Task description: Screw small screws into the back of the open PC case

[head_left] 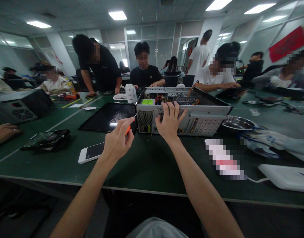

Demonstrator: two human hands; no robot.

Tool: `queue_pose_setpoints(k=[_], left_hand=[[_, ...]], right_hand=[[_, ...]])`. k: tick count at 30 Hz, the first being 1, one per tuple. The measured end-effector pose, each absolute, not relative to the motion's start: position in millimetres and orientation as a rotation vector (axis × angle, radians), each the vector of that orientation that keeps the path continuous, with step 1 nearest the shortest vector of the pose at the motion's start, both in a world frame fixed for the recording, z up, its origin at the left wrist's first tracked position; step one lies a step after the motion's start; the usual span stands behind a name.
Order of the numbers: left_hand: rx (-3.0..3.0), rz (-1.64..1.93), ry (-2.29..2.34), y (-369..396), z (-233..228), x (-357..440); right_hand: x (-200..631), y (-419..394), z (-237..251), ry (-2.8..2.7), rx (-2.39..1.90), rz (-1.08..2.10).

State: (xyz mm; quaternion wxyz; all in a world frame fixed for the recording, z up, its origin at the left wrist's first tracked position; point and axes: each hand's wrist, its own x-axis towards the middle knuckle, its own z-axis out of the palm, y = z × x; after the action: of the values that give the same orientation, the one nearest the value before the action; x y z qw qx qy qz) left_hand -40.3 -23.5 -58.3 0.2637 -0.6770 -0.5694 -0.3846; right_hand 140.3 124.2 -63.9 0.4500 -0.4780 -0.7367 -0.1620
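Orange-handled screwdriver (130,127) sits pinched in the left hand (117,140), its tip aimed at the rear panel of the open computer case (181,114) lying on the green bench (147,162). The right hand (169,120) spreads wide, fingers resting on the case's back edge to brace it. Judging by this, a rear screw is being worked; the tip must seat squarely first.

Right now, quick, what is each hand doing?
Left hand: closed around an orange-handled screwdriver.
Right hand: open, fingers spread on the grey metal computer case.
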Motion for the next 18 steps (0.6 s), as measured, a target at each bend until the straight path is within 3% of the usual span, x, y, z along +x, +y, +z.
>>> queue_pose_setpoints(k=[18], left_hand=[[-1.741,-1.016,-1.511,-22.9,-47.2,-34.3]], right_hand=[[140.0,126.4,-66.3,-1.811,-1.164,-0.408]])
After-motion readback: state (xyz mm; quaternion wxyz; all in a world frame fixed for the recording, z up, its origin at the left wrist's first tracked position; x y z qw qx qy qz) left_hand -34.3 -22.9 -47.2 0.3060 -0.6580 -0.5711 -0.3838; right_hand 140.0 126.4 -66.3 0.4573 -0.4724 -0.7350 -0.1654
